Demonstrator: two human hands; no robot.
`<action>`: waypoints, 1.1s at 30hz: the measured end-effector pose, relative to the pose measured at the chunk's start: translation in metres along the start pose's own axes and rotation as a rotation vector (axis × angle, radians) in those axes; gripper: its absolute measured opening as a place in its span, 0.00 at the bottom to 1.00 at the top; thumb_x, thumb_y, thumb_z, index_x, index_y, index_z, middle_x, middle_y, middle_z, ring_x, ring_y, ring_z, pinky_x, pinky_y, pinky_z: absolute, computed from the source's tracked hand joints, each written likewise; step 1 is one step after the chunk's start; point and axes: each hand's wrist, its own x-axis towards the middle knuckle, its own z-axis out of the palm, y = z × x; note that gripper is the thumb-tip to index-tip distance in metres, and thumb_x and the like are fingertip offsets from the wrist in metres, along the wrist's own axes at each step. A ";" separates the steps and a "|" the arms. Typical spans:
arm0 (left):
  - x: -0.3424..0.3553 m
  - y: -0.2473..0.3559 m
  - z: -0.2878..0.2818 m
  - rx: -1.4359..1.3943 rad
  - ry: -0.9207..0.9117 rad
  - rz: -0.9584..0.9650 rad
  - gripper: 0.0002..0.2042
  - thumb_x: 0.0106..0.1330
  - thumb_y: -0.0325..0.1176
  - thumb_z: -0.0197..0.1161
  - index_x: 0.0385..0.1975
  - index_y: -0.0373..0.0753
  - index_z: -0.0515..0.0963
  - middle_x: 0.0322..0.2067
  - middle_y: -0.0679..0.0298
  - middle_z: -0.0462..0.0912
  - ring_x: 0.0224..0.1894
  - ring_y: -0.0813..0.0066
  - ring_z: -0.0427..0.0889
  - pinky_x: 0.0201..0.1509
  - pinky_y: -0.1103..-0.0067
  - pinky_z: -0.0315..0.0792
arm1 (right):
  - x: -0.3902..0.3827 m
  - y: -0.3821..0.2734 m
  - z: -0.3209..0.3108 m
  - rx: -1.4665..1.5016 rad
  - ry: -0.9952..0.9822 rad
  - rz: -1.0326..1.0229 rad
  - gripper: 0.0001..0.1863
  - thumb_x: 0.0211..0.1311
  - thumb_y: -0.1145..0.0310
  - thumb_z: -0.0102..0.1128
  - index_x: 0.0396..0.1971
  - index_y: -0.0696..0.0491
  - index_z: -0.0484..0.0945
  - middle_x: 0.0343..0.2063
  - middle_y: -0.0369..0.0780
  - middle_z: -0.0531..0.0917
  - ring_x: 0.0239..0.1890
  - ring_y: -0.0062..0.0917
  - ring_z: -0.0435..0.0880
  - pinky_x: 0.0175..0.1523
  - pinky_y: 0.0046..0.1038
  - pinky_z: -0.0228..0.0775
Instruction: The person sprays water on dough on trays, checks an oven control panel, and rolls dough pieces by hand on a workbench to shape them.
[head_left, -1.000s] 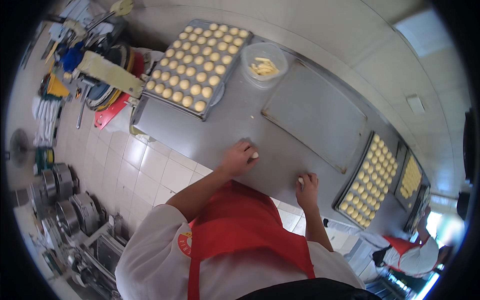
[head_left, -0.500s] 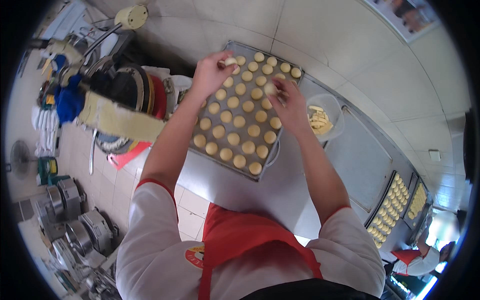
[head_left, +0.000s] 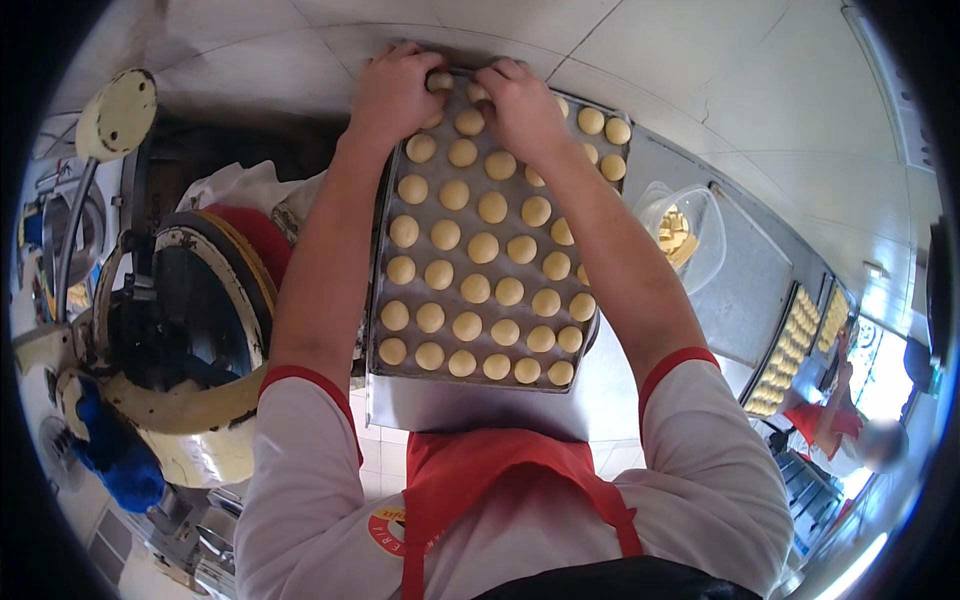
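Observation:
A metal baking tray (head_left: 420,380) holds rows of round, pale yellow dough balls (head_left: 475,289). Both my hands are at its far left end. My left hand (head_left: 397,88) is closed by the corner, its fingertips against a dough ball (head_left: 439,81). Close beside it, my right hand (head_left: 519,105) has its fingers curled round another dough ball (head_left: 477,92), which is partly covered. My right hand and forearm hide some of the balls in the right rows.
A clear plastic tub (head_left: 708,238) with yellow pieces stands right of the tray. More filled trays (head_left: 787,350) lie farther right, near another person (head_left: 835,425). A worn cream-coloured machine (head_left: 190,435) stands at the left. The tiled wall (head_left: 690,60) rises behind the tray.
My right hand has moved left and away from me with its dough ball, to beside my left hand at the tray's far end. The view has turned and come closer to the tray.

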 end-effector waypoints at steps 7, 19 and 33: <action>-0.011 -0.001 -0.012 -0.195 0.272 -0.053 0.20 0.62 0.43 0.74 0.52 0.43 0.85 0.49 0.57 0.86 0.50 0.57 0.84 0.58 0.62 0.77 | -0.015 -0.019 -0.024 0.019 0.246 0.002 0.21 0.53 0.74 0.71 0.49 0.50 0.84 0.47 0.39 0.83 0.54 0.38 0.79 0.57 0.42 0.72; -0.267 0.039 0.006 -0.416 0.086 -0.632 0.15 0.75 0.38 0.61 0.52 0.34 0.82 0.43 0.51 0.84 0.42 0.61 0.84 0.48 0.69 0.77 | -0.325 -0.087 -0.082 0.386 0.333 1.012 0.16 0.72 0.63 0.60 0.51 0.58 0.83 0.46 0.49 0.84 0.52 0.40 0.83 0.55 0.37 0.75; -0.263 0.046 -0.023 -1.029 0.149 -0.793 0.14 0.79 0.37 0.55 0.50 0.32 0.80 0.45 0.60 0.83 0.47 0.73 0.78 0.55 0.73 0.72 | -0.299 -0.108 -0.111 0.994 0.442 1.187 0.26 0.79 0.59 0.51 0.65 0.63 0.73 0.58 0.47 0.81 0.59 0.32 0.78 0.65 0.34 0.67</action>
